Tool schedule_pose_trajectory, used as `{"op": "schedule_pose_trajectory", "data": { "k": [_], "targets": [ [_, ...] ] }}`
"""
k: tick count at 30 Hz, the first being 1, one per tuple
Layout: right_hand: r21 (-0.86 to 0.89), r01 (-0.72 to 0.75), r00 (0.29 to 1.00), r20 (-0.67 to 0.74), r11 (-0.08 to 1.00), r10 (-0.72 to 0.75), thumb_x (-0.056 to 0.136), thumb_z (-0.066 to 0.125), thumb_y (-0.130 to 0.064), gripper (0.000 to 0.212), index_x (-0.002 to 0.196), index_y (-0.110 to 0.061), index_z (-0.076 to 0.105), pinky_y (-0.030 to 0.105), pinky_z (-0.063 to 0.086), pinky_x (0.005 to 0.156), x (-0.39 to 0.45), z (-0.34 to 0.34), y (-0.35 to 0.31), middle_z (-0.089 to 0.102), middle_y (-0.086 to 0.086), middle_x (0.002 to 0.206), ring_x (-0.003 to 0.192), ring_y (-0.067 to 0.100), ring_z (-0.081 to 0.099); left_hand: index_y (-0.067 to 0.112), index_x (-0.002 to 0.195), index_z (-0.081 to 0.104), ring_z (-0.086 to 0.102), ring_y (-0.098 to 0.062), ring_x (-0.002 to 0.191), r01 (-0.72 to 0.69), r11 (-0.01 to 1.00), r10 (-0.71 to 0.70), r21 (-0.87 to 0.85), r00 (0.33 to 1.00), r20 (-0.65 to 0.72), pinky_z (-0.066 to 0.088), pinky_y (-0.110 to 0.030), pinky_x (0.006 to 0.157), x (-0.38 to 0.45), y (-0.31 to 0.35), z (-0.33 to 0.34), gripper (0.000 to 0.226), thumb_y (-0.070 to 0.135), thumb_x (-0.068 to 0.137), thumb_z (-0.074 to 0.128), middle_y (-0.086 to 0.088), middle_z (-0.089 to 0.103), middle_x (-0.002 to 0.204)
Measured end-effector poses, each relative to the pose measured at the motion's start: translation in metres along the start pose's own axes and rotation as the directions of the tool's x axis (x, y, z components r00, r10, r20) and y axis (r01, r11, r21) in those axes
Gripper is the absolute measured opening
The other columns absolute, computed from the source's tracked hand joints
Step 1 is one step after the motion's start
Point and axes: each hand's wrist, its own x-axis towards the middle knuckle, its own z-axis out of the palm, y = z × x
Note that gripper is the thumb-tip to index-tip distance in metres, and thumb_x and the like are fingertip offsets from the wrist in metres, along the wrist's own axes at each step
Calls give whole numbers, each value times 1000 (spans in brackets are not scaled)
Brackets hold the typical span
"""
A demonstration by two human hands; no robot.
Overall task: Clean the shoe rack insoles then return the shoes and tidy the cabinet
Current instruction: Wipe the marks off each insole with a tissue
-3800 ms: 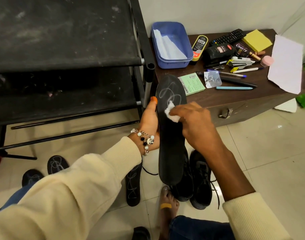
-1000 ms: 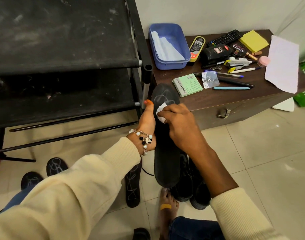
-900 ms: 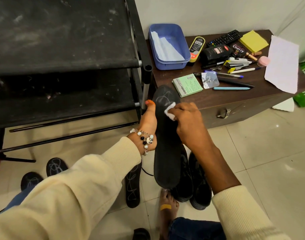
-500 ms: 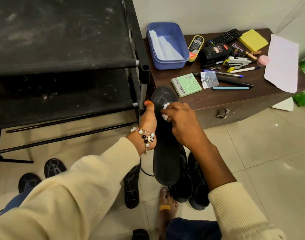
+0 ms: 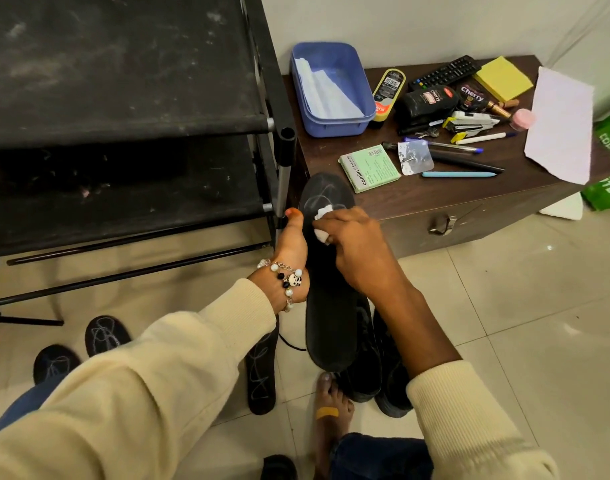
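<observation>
The insole (image 5: 331,306), held upright over the shoes (image 5: 376,368) by the left hand (image 5: 291,247), should be braced while the wipe (image 5: 322,223) pinched in the right hand (image 5: 355,251) is rubbed firmly over the remaining toe-end scribbles.

Insole (image 5: 328,306): matt black, chalk-like scribbles. Shoe rack (image 5: 123,81): dusty black cloth shelves, metal tubes. Surface (image 5: 435,199): dark wood grain; floor (image 5: 521,323): glossy tile.

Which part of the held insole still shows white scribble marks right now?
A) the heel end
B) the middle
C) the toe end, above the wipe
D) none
C: faint white scribbles show on the toe end of the black insole, just above the white wipe pinched in the right hand; its lower part looks plain black.
</observation>
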Motion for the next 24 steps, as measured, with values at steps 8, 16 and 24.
{"op": "schedule_pose_trajectory", "data": {
  "k": [8,16,24],
  "targets": [
    [33,-216,967,-133,976,219,87,51,5,37,122,-3,60,12,35,88,-7,1,13,56,13,125,108,13,42,17,144,42,43,-33,133,-8,1000,10,20,998,-64,32,-49,113,1,-4,0,74,68,90,37,-13,45,145],
    [24,45,999,20,999,-46,85,51,6,43,123,-11,62,20,31,91,1,-3,1,60,6,126,118,24,46,13,121,63,63,-29,107,15,999,-14,-52,1000,14,47,-40,100,2,-4,-3,62,62,93,40,-15,67,116],
    [-61,-130,987,-103,990,124,87,52,4,43,129,-6,56,20,32,94,4,3,12,54,8,133,123,21,39,15,143,42,44,-34,132,25,1000,-24,2,997,-73,33,-49,112,4,-4,-2,75,67,89,42,-16,46,143]
  ]
}}
